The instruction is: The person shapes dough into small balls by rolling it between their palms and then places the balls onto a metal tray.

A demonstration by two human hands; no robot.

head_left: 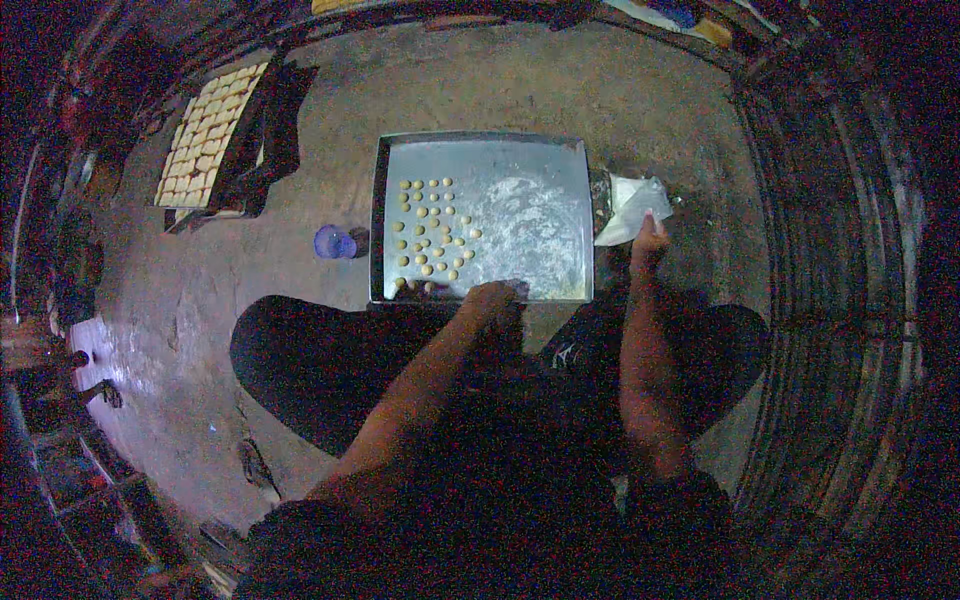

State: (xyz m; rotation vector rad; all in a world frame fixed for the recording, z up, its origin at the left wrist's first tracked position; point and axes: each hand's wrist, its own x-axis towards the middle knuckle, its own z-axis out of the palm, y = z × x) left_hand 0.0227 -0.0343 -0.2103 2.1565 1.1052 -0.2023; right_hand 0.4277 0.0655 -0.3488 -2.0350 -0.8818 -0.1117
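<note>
In front of my crossed legs lies a rectangular metal tray (430, 160) with a raised rim. Small pale dough balls (421, 212) are scattered over its left half, and white flour (520, 230) is smeared across the right. My left hand (493, 295) is at the tray's near edge; its fingers are in dark shadow, so their grip cannot be made out. To the right of the tray, my right hand (651, 243) pinches the near edge of a white bag or sheet (632, 205), which looks like thin plastic. What it contains, if anything, is hidden.
A small translucent blue-purple cup (334, 242) stands on the concrete floor left of the tray. Farther back at left, a tilted board (250, 95) bears rows of pale baked-looking pieces. Dark slatted stacks or racks (840, 300) line the right side.
</note>
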